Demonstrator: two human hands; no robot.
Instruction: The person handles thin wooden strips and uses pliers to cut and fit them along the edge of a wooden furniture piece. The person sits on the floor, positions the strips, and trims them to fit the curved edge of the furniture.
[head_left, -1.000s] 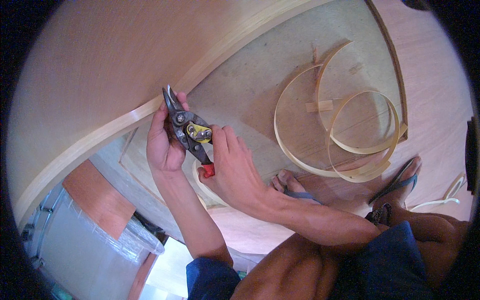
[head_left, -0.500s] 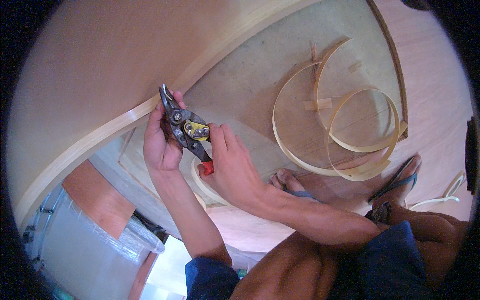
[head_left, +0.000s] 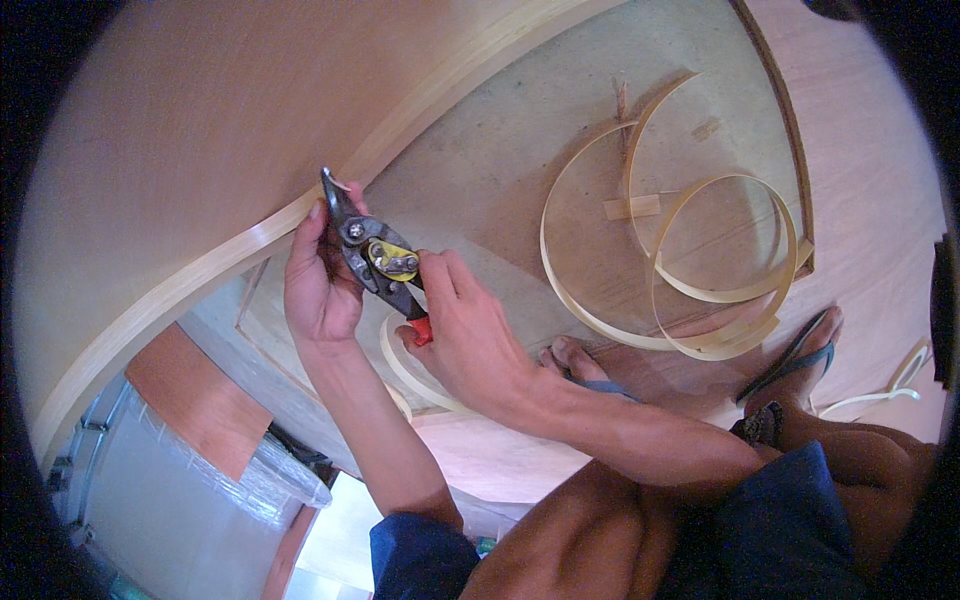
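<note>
The snips (head_left: 375, 262) have crept up so their tips meet the pale edge strip (head_left: 250, 245) running along the panel's (head_left: 180, 130) edge, right hand (head_left: 470, 335) gripping the handles, left hand (head_left: 320, 285) pinching the strip beside them.

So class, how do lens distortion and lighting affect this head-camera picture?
Head view: fisheye bends the pale edge strip into a curve, black vignette rings the frame; soft daylight, no harsh glare; snips and both hands, left hand and right hand, sharp.
</note>
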